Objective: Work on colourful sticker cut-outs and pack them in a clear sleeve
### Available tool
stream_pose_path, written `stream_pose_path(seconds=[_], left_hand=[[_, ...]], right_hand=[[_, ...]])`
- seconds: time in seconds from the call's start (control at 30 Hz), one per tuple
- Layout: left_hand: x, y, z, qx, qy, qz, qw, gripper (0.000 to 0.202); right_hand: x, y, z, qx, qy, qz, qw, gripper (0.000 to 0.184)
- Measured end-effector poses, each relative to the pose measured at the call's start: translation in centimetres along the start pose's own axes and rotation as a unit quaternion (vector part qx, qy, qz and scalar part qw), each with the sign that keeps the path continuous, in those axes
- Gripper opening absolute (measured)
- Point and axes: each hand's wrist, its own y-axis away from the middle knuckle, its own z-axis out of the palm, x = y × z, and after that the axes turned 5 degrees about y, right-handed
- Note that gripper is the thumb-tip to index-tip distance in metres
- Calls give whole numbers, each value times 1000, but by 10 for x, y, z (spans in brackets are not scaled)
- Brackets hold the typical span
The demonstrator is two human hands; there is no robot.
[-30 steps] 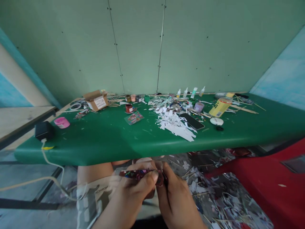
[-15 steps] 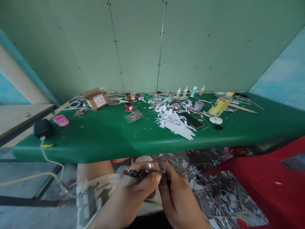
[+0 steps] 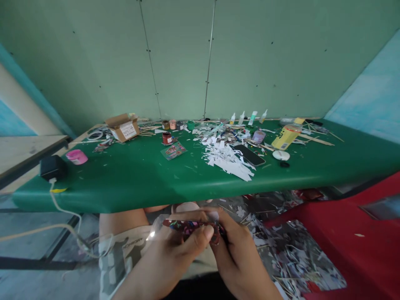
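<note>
Just in front of the green table's edge, above the lap, both hands grip a dark red piece with colourful decoration (image 3: pixel 184 226). My left hand (image 3: pixel 170 258) has its thumb pressed on the piece's near face. Fingers of my right hand (image 3: pixel 236 246) are closed around its right end, hiding much of it. A see-through plastic film (image 3: pixel 156 228) sticks out past the left side, catching light. The piece's exact kind cannot be made out. On the table beyond lies a flat packet of colourful bits (image 3: pixel 173 151), beside an open jar of dark red paint (image 3: pixel 167 138).
The green table (image 3: pixel 131 179) bears white paper scraps (image 3: pixel 228 160), a phone (image 3: pixel 249 155), a yellow-labelled bottle (image 3: pixel 286 136), a cardboard box (image 3: pixel 123 128) and a pink jar (image 3: pixel 76 156). A black adapter (image 3: pixel 53 168) trails a cable at left. A red chair (image 3: pixel 368 233) stands right.
The held piece has turned slightly, so more of its decorated face shows. More plastic film sticks out at the left. Both hands keep their grip; the camera view has shifted slightly.
</note>
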Motion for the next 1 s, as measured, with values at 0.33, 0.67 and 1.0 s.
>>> stream_pose_path(seconds=[0.33,0.67,1.0], left_hand=[[-9,6,20,106,90,3,990,29],[-35,20,27,175,23,33,984,15],[-19,13,13,99,37,-10,994,19]], right_hand=[[0,1,12,72,74,-20,994,28],[-2,3,13,94,90,-23,991,30],[2,5,4,-31,-43,9,999,47]])
